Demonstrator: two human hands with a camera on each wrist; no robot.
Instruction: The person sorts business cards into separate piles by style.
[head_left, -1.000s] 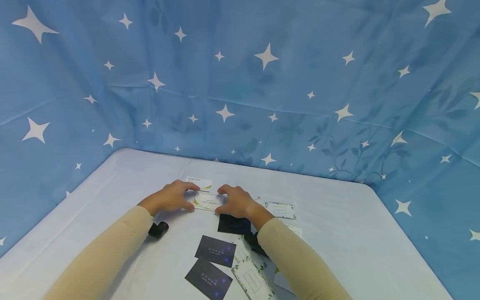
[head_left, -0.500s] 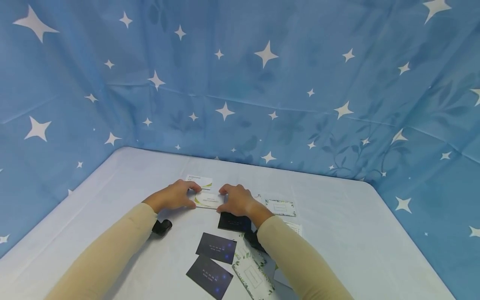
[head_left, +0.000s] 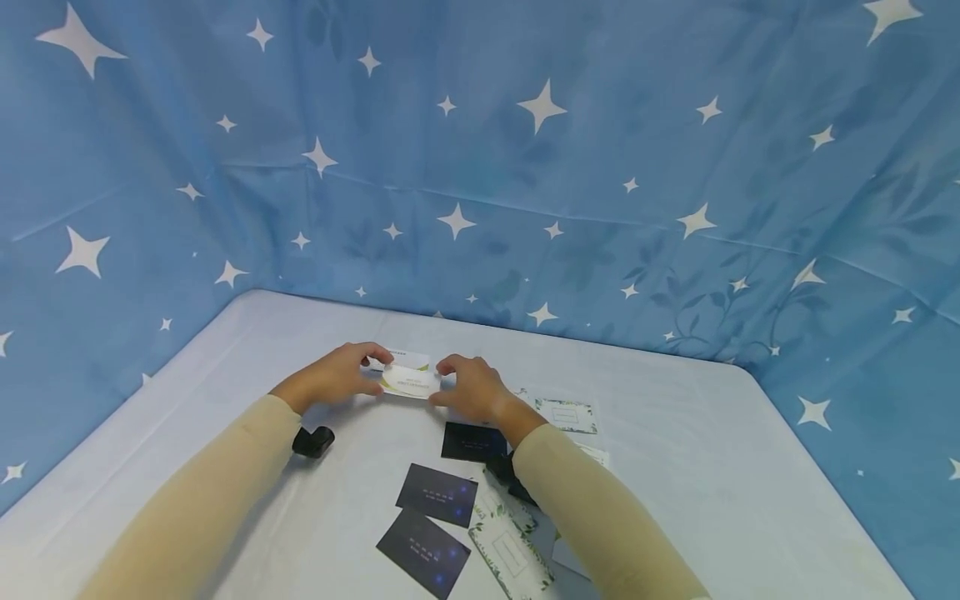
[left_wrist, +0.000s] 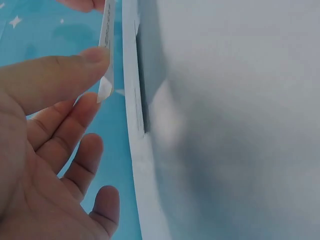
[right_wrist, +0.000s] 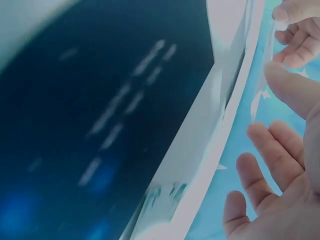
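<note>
A white business card [head_left: 410, 382] with a yellow-green curve is held between the two hands, over the back part of the table. My left hand [head_left: 337, 375] pinches its left end between thumb and index finger; the remaining fingers [left_wrist: 91, 155] are spread loosely in the left wrist view. At the opposite end my right hand [head_left: 476, 390] pinches the card the same way. Seen edge-on in the left wrist view, the card [left_wrist: 106, 50] is off the white surface. Just behind it lies another white card [head_left: 411, 359], partly hidden by the held one.
Dark cards [head_left: 437, 494] lie front centre, and another dark card [head_left: 474, 442] sits near the right wrist. Leaf-bordered cards [head_left: 512, 554] lie partly under the right sleeve, with another leaf-bordered card [head_left: 566, 415] farther back. A star-patterned blue curtain [head_left: 480, 167] stands behind the white table [head_left: 712, 483].
Both hands have lifted the white card off the table and shifted it slightly back, so it now overlaps the view of the card behind. The other cards stay put.
</note>
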